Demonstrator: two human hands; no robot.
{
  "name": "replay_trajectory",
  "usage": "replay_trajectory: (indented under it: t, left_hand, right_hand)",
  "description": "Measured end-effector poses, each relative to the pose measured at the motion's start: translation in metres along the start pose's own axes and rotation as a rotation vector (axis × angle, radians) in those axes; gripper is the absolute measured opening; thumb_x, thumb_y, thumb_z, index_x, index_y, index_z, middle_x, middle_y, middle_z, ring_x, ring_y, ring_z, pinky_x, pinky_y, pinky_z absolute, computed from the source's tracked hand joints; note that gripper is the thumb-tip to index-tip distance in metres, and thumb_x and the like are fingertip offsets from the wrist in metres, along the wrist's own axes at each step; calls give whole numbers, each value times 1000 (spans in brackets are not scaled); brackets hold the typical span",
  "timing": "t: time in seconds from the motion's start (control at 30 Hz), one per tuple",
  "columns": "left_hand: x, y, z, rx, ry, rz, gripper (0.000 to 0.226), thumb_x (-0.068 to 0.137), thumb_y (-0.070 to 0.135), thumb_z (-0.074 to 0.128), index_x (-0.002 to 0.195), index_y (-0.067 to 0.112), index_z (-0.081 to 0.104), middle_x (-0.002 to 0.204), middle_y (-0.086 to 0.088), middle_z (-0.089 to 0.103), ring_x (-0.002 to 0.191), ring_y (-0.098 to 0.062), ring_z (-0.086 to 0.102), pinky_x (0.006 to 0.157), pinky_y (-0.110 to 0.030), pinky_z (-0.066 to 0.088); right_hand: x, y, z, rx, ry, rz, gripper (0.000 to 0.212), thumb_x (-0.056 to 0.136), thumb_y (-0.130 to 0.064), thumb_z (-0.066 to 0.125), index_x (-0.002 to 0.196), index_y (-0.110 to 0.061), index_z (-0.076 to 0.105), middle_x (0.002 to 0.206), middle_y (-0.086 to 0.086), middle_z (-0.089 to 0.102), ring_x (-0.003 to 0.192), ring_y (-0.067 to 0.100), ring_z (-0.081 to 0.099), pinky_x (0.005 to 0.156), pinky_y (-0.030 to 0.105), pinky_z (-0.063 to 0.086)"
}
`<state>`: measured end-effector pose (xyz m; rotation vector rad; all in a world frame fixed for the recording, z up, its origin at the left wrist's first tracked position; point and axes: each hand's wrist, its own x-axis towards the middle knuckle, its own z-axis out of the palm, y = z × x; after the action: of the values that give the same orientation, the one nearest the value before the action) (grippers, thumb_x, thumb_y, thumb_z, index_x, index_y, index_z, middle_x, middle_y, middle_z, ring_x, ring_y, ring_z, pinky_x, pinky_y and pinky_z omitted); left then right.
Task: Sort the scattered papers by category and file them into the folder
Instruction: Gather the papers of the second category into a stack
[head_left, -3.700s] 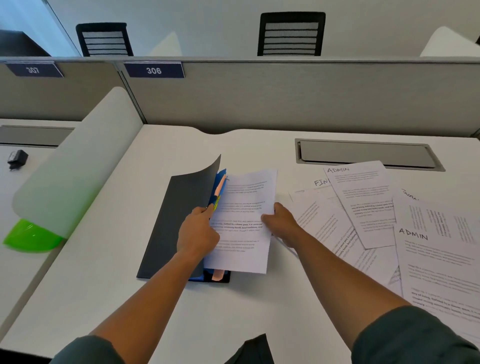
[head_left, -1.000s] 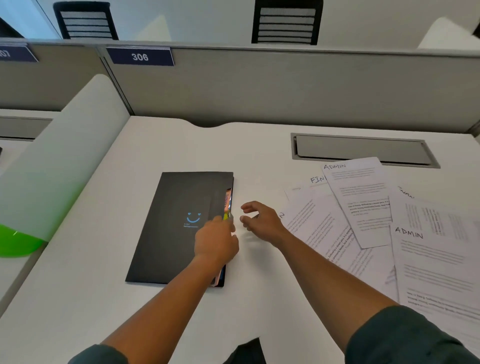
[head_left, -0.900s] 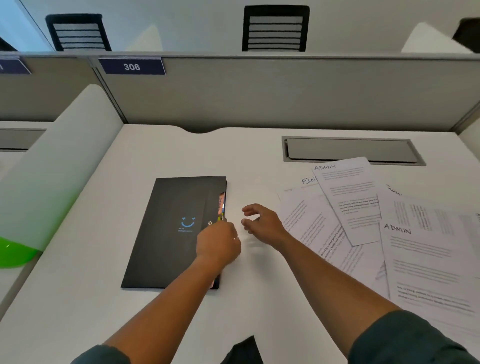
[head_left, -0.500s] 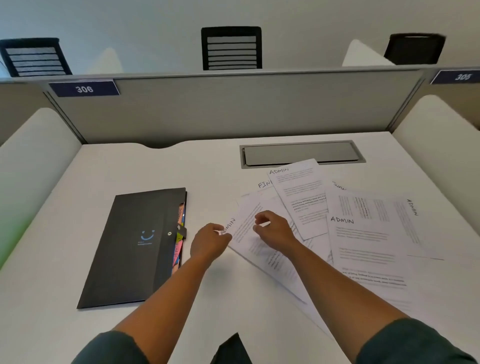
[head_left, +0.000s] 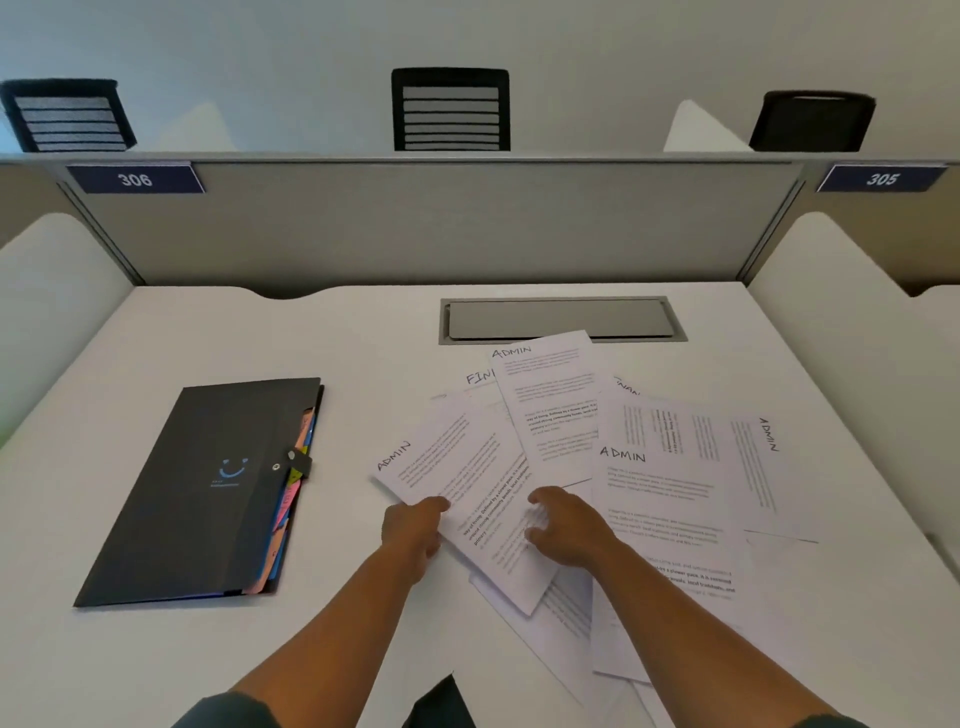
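A black folder (head_left: 197, 493) lies closed on the left of the white desk, coloured tabs showing along its right edge. Right of it, several printed sheets are fanned out, headed ADMIN or FIN. My left hand (head_left: 413, 530) pinches the left edge of a tilted ADMIN sheet (head_left: 457, 483) on top of the pile. My right hand (head_left: 563, 527) rests on the same sheet's right part, fingers spread and curled. Another ADMIN sheet (head_left: 550, 405) lies behind, and a third ADMIN sheet (head_left: 670, 519) to the right.
A grey cable hatch (head_left: 561, 319) is set into the desk behind the papers. A grey partition (head_left: 441, 223) with number plates 306 and 305 closes the back. White curved side screens stand left and right. Chairs show beyond the partition.
The folder was shut and both hands left it. They moved right onto the paper pile, and my left hand took hold of the tilted ADMIN sheet. The view swung right.
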<state>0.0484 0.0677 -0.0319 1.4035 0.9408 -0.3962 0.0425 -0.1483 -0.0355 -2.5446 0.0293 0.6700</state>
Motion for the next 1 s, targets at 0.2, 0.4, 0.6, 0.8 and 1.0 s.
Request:
replay_trajectory:
  t: [0.2,0.4,0.6,0.8,1.0]
  left_hand:
    - [-11,-25,14,-13,-4,171,17,86,7,65,102,14,65,105,-6,72,90,-27,69,71,-32,55]
    - [-15,-25,22,-12,-36,204,24,92,5,53,96,26,64,98,0,72,91,-25,69,70,-36,60]
    - [-10,-9,9,63,13,258,28,92,8,46,99,27,66,92,7,72,87,-19,68,60,-26,52]
    - [5,-3,-13,259,15,245,22,95,13,45,93,26,63,96,0,73,87,-26,71,69,-34,56]
    - [18,-3,-25,310,3,237,21,94,11,48,102,21,65,98,1,72,87,-23,71,69,-33,54]
  right_hand:
    - [6,10,-8,13,21,-84,51,88,-31,63,135,-17,50,135,2,56,120,19,54,99,32,43]
    - [13,18,-19,126,124,-93,24,87,-28,60,108,-17,59,110,-2,60,96,16,57,80,29,46]
    - [28,17,-31,29,284,-78,39,86,-32,64,120,-15,56,125,2,51,114,21,49,88,35,46]
    - [48,3,-32,-213,124,-22,69,89,-46,58,144,-13,33,154,9,23,146,34,16,111,46,36]
    - [58,-7,-26,-384,90,30,57,85,-25,60,136,-11,39,140,9,34,130,34,34,98,41,45]
